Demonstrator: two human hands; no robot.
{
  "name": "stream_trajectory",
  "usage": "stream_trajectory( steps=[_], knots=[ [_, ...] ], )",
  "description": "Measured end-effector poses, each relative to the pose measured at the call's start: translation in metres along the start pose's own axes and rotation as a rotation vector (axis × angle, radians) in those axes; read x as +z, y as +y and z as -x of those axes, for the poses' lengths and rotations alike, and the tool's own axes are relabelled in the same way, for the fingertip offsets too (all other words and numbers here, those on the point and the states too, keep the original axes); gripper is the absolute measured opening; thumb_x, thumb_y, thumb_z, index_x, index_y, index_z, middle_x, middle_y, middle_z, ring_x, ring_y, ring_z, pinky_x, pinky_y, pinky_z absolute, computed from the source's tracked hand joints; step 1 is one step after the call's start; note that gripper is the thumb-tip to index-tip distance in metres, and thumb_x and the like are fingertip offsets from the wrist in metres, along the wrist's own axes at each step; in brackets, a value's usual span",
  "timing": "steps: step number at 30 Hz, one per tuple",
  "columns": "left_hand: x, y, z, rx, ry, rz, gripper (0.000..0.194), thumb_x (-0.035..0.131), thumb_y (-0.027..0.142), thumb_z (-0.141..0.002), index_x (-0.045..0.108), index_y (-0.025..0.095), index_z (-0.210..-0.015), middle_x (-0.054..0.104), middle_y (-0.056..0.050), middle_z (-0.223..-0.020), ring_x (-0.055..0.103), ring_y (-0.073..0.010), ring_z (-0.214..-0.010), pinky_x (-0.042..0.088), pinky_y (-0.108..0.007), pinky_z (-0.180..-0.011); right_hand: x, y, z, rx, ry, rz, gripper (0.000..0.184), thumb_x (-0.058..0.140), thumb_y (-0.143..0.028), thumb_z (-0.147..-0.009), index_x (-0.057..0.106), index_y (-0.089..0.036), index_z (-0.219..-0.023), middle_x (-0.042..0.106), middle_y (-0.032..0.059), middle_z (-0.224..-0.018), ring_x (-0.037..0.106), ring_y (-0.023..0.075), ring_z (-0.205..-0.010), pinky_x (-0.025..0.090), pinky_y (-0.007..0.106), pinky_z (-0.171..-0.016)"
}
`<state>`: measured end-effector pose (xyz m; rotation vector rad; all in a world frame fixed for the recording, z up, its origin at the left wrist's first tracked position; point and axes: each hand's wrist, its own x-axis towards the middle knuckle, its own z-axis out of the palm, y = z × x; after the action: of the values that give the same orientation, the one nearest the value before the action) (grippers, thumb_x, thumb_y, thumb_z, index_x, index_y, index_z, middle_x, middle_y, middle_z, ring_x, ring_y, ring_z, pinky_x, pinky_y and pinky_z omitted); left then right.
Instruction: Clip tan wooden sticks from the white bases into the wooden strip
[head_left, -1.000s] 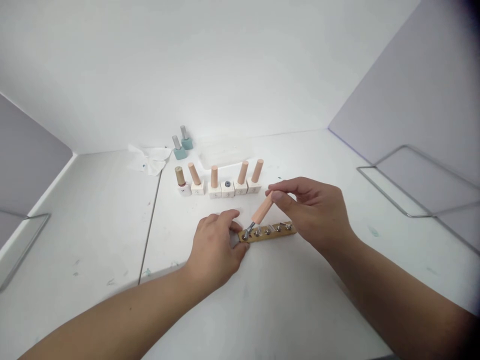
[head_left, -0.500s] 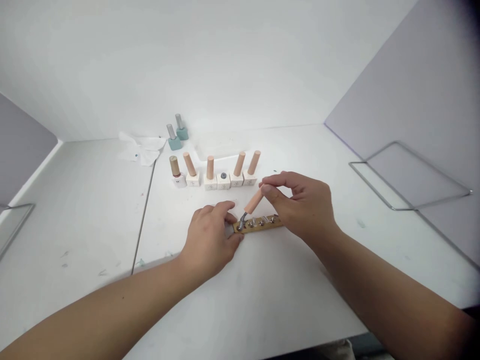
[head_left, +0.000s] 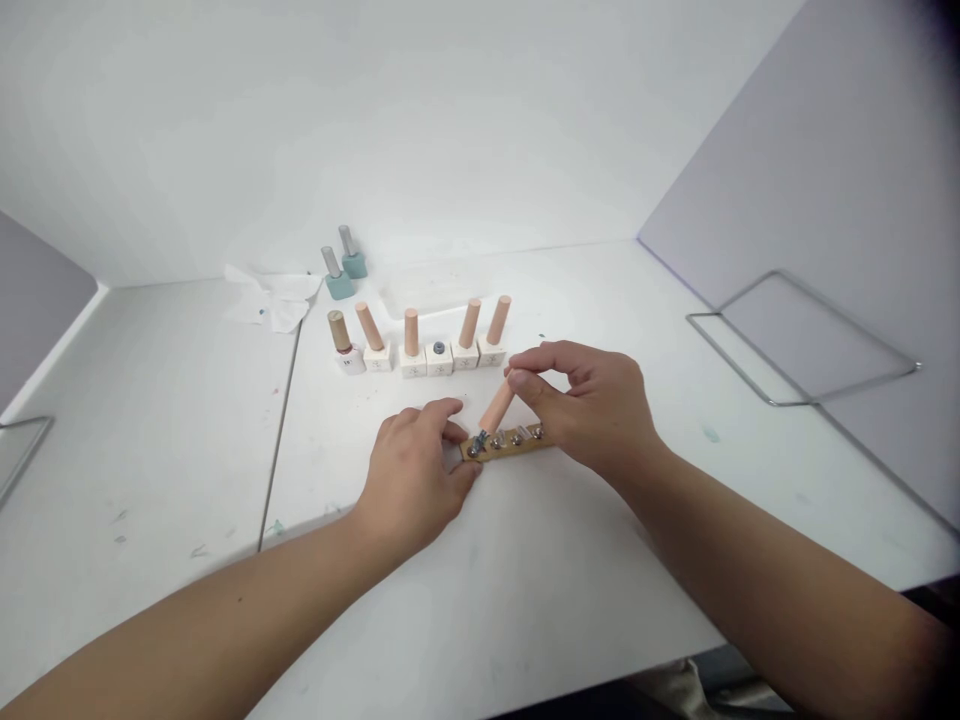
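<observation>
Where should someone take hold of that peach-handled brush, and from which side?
Probably by the upper end of its peach handle, coming from the right, as the right hand does. The handle slants up that way, while the brush end points down at the wooden strip, close to the left hand.

The only view looks out from the person's head, forward and down across the worktop (head_left: 570, 580) to the back wall (head_left: 450, 120), near enough that both forearms (head_left: 225, 610) enter from below and the brown strip (head_left: 514, 450) sits near centre.
</observation>
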<state>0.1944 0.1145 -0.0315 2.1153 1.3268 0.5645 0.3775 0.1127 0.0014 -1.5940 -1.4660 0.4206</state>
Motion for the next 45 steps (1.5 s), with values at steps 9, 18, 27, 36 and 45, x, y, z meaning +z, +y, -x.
stream_trajectory(
  steps=[9, 18, 27, 36, 45],
  knots=[
    [0.000, 0.001, 0.000, -0.041, -0.018, 0.016, 0.052, 0.064, 0.020, -0.076, 0.044, 0.024, -0.123, 0.062, 0.007, -0.100, 0.046, -0.0180, -0.103, 0.035, -0.038, -0.093, 0.002, -0.004, 0.002, 0.039, 0.120, 0.014, 0.006, 0.066, -0.024, -0.076, 0.071, -0.025, -0.073, 0.074, 0.0014, -0.080, 0.068, 0.0205, -0.072, 0.054, 0.033, -0.056],
    [-0.001, 0.002, 0.000, -0.076, -0.027, 0.030, 0.054, 0.065, 0.021, -0.075, 0.045, 0.023, -0.125, 0.062, 0.006, -0.104, 0.045, -0.0199, -0.106, 0.035, -0.040, -0.094, -0.002, 0.002, 0.000, 0.000, 0.006, -0.039, 0.006, 0.066, -0.026, -0.077, 0.072, -0.025, -0.076, 0.073, 0.0010, -0.079, 0.068, 0.0204, -0.074, 0.054, 0.033, -0.059],
    [0.001, 0.000, -0.001, -0.033, -0.006, 0.013, 0.051, 0.065, 0.022, -0.075, 0.044, 0.024, -0.122, 0.062, 0.006, -0.102, 0.047, -0.0191, -0.101, 0.037, -0.040, -0.090, -0.002, 0.000, -0.001, 0.015, 0.041, 0.044, 0.008, 0.064, -0.027, -0.077, 0.072, -0.025, -0.075, 0.072, 0.0001, -0.073, 0.062, 0.0159, -0.056, 0.047, 0.030, -0.047],
    [-0.005, 0.002, 0.000, -0.157, -0.038, 0.020, 0.065, 0.068, 0.027, -0.075, 0.041, 0.025, -0.134, 0.058, 0.007, -0.117, 0.043, -0.0173, -0.115, 0.034, -0.039, -0.103, -0.005, 0.002, -0.002, -0.062, 0.081, 0.037, 0.009, 0.063, -0.025, -0.078, 0.071, -0.026, -0.074, 0.073, 0.0000, -0.079, 0.069, 0.0202, -0.077, 0.054, 0.032, -0.062],
    [-0.027, 0.010, 0.035, -0.172, 0.144, 0.194, 0.049, 0.062, 0.032, -0.082, 0.039, 0.032, -0.126, 0.051, 0.000, -0.118, 0.048, -0.0124, -0.114, 0.052, -0.024, -0.071, -0.013, 0.001, -0.002, -0.210, 0.100, -0.029, 0.020, 0.059, -0.018, -0.080, 0.068, -0.028, -0.065, 0.073, -0.0011, -0.073, 0.069, 0.0215, -0.080, 0.056, 0.034, -0.065]
  ],
)
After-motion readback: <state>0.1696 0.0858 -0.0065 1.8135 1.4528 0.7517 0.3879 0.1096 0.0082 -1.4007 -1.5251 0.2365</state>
